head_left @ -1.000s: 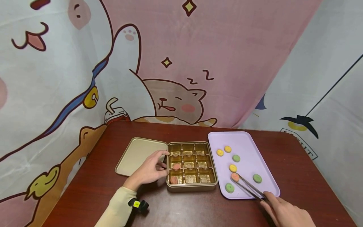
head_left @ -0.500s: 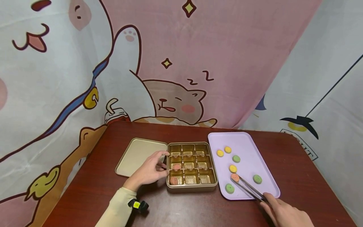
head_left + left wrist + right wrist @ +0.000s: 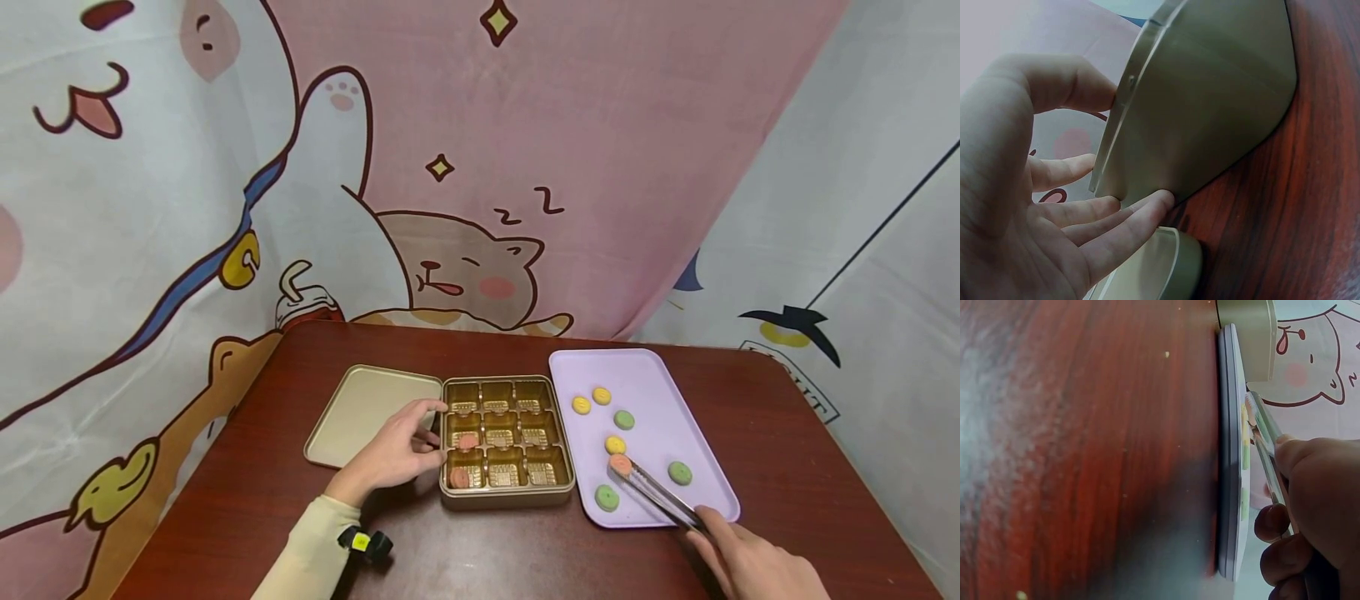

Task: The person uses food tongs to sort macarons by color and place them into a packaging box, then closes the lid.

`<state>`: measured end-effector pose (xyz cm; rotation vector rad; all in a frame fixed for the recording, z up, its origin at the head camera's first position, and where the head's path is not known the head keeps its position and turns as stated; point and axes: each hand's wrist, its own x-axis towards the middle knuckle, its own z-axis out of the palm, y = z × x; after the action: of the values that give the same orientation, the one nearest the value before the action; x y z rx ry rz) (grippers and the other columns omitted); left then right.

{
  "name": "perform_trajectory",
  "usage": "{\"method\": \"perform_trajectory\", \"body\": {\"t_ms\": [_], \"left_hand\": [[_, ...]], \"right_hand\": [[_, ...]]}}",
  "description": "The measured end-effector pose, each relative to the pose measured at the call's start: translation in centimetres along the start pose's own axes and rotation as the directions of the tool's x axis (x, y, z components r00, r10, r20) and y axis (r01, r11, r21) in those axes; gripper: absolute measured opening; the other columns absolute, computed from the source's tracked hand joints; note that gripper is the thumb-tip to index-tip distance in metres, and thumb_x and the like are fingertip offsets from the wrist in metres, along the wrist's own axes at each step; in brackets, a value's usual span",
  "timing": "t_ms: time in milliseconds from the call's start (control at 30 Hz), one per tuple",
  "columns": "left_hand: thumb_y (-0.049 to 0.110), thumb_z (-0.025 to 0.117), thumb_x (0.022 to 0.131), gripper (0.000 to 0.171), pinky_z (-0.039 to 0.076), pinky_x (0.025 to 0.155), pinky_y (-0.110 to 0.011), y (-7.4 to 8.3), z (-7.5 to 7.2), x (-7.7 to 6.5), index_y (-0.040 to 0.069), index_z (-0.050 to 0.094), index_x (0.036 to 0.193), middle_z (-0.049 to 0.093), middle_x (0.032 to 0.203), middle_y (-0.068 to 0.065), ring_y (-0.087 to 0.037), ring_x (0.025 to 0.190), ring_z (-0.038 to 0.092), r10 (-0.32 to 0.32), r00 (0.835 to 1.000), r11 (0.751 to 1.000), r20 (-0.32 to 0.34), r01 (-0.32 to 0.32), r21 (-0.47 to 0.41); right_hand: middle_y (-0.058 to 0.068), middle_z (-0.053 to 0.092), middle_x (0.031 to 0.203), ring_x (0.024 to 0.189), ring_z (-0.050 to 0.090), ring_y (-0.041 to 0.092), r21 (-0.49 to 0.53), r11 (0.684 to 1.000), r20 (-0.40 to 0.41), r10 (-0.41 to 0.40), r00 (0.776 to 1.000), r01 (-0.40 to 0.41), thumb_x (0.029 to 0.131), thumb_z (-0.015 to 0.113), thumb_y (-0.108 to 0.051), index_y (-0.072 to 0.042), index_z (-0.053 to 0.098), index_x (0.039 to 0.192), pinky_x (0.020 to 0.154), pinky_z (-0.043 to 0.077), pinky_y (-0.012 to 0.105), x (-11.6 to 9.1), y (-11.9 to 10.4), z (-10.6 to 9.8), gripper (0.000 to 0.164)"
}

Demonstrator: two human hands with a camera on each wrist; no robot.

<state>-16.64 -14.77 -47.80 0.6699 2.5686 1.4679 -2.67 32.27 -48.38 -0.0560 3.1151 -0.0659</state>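
Observation:
My right hand [image 3: 753,558] grips metal tongs [image 3: 663,500], which reach in over the lilac tray [image 3: 660,383]. Between the tong tips is a pink macaron [image 3: 620,464], close beside a yellow macaron [image 3: 615,445]. My left hand [image 3: 401,446] is at the left side of a gold tin [image 3: 510,500] with a compartment insert. In the left wrist view, the thumb and fingertips touch the tin's side wall [image 3: 1197,106], fingers fairly straight. Two pink macarons sit in the tin's left column, one in the front compartment [image 3: 460,477] and one in the middle compartment [image 3: 468,442].
Green macarons lie on the tray, one near its front corner [image 3: 607,498], one at right [image 3: 680,473], one farther back [image 3: 624,420]. Two more yellow macarons [image 3: 591,400] lie at its left. A gold lid [image 3: 360,408] lies left of the tin on the dark red table [image 3: 465,558].
The pink macaron in the tongs has shifted very slightly up and left in the head view. The left hand and the tin have stayed in place.

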Motion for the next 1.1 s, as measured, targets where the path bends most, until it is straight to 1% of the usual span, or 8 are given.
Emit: {"method": "perform_trajectory", "body": {"t_ms": [233,367,500,633,700,800,900,1100], "left_hand": [[0.0,0.076,0.083,0.065,0.065,0.083,-0.035,0.0,-0.1,0.0,0.002,0.051,0.143,0.055,0.14,-0.015,-0.025,0.097,0.072,0.0,1.0,1.0,-0.005,0.0,-0.001],[0.001,0.076,0.083,0.064,0.064,0.083,-0.036,-0.1,-0.2,-0.1,0.002,0.051,0.143,0.055,0.14,-0.015,-0.025,0.097,0.072,0.002,1.0,1.0,-0.007,-0.002,0.0],[0.0,0.076,0.083,0.065,0.064,0.083,-0.035,-0.1,-0.2,-0.1,0.002,0.051,0.143,0.055,0.141,-0.015,-0.024,0.097,0.072,0.004,1.0,1.0,-0.005,-0.004,0.005],[0.0,0.076,0.083,0.065,0.064,0.083,-0.033,-0.2,-0.1,-0.2,0.002,0.051,0.143,0.055,0.141,-0.015,-0.022,0.097,0.071,0.005,1.0,1.0,-0.005,-0.005,0.008],[0.0,0.076,0.083,0.065,0.064,0.083,-0.032,-0.3,-0.1,-0.2,0.002,0.051,0.143,0.055,0.141,-0.014,-0.021,0.097,0.072,0.006,1.0,1.0,-0.009,-0.006,0.007],[0.001,0.076,0.083,0.065,0.064,0.083,-0.031,-0.3,-0.1,-0.1,0.002,0.051,0.143,0.055,0.141,-0.014,-0.021,0.097,0.072,0.007,1.0,1.0,-0.01,-0.007,0.006],[0.002,0.076,0.083,0.065,0.064,0.083,-0.033,-0.2,0.0,-0.1,0.003,0.051,0.143,0.055,0.141,-0.014,-0.023,0.097,0.072,0.009,1.0,1.0,-0.007,-0.009,0.007],[0.003,0.076,0.083,0.065,0.064,0.084,-0.038,-0.2,0.0,0.0,0.003,0.051,0.143,0.055,0.14,-0.014,-0.025,0.098,0.072,0.009,1.0,1.0,-0.005,-0.009,0.011]], "right_hand": [[-0.005,0.039,0.063,0.052,0.039,0.012,0.014,1.0,-0.026,-0.008,1.0,0.008,0.103,0.063,-0.046,-0.013,0.059,0.116,0.045,0.03,0.03,0.2,-0.2,-0.6,0.035],[-0.005,0.05,0.065,0.053,0.041,0.013,0.017,1.0,-0.064,-0.021,0.998,0.022,0.102,0.066,-0.041,-0.01,0.061,0.12,0.043,0.032,0.031,0.6,-0.4,-1.2,0.036],[-0.002,0.065,0.076,0.055,0.046,0.013,0.021,0.999,-0.069,-0.028,0.997,0.03,0.102,0.067,-0.04,-0.009,0.062,0.125,0.043,0.036,0.033,1.2,-1.0,-1.8,0.039],[-0.002,0.064,0.076,0.054,0.045,0.014,0.021,0.999,-0.07,-0.047,0.996,0.049,0.101,0.068,-0.041,-0.009,0.062,0.128,0.044,0.037,0.033,1.7,-1.7,-2.2,0.042],[-0.003,0.063,0.075,0.054,0.046,0.015,0.015,0.997,-0.101,-0.068,0.993,0.07,0.1,0.07,-0.041,-0.01,0.062,0.127,0.044,0.037,0.034,2.0,-2.1,-2.4,0.043],[-0.003,0.063,0.075,0.052,0.049,0.015,0.013,0.993,-0.202,-0.114,0.973,0.119,0.097,0.073,-0.038,-0.012,0.063,0.124,0.042,0.039,0.036,2.3,-2.5,-2.5,0.039],[-0.003,0.066,0.078,0.053,0.052,0.013,0.012,0.986,-0.296,-0.158,0.942,0.169,0.095,0.076,-0.035,-0.015,0.064,0.12,0.041,0.04,0.039,2.8,-3.0,-2.5,0.034],[0.002,0.073,0.086,0.06,0.063,0.017,0.011,0.969,-0.378,-0.223,0.899,0.246,0.091,0.08,-0.032,-0.015,0.068,0.118,0.041,0.045,0.042,4.2,-4.1,-2.7,0.034]]}}
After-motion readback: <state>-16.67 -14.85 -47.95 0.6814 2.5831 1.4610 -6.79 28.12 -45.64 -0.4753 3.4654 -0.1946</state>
